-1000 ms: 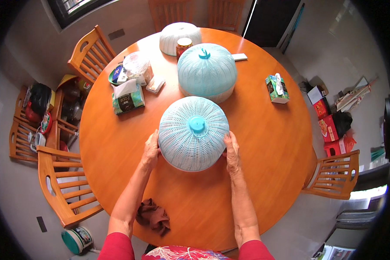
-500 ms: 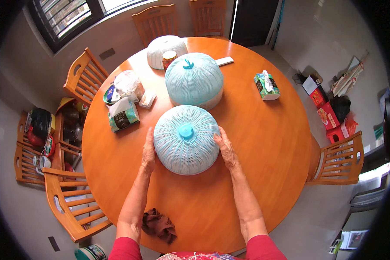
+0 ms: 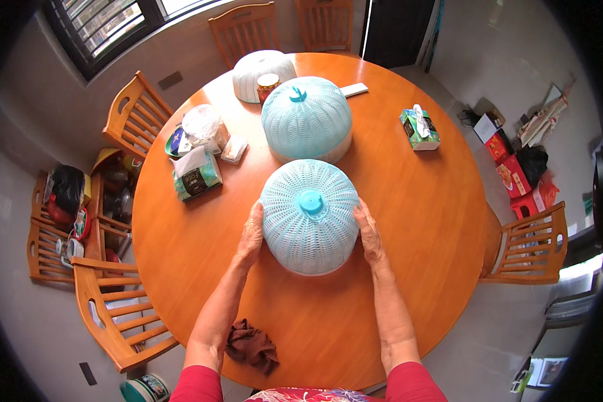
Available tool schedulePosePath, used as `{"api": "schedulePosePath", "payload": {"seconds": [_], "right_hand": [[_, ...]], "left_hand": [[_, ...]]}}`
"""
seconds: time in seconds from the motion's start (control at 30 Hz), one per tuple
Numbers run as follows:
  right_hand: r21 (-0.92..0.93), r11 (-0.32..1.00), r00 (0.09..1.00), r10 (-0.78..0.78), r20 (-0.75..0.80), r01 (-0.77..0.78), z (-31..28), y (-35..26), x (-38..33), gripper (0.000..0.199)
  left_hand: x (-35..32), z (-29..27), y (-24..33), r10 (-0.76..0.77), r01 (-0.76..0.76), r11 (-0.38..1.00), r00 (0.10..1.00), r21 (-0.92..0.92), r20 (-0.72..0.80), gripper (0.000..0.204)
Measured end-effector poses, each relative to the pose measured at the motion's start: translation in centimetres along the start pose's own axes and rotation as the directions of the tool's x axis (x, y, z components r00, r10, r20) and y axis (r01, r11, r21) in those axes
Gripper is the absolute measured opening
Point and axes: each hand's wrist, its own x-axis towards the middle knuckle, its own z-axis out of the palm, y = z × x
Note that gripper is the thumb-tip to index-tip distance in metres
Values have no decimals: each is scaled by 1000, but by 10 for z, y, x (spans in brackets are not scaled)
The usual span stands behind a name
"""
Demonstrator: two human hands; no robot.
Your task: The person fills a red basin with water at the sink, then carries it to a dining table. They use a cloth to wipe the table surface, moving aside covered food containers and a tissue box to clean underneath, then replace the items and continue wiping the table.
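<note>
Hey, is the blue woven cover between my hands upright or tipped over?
Upright: the blue cover has its knob on top, left hand and right hand at its sides.

The left sleeve (image 3: 198, 384) and right sleeve (image 3: 413, 382) are plain red, each ending around the elbow in a simple edge. The shirt front (image 3: 295, 394) is red too, printed with pale, branching leaf shapes and touches of bluish purple. Both forearms (image 3: 392, 315) are bare, as are the left hand (image 3: 251, 234) and right hand (image 3: 368, 233).
</note>
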Motion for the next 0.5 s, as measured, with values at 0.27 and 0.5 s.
{"api": "schedulePosePath", "payload": {"seconds": [0.27, 0.5], "right_hand": [[7, 1000, 996, -9, -83, 10, -38, 8, -9, 93], [-29, 999, 991, -35, -127, 31, -82, 12, -19, 95]], "left_hand": [[1, 37, -2, -16, 19, 985, 1000, 171, -19, 70], [8, 81, -20, 62, -38, 916, 997, 400, -46, 68]]}}
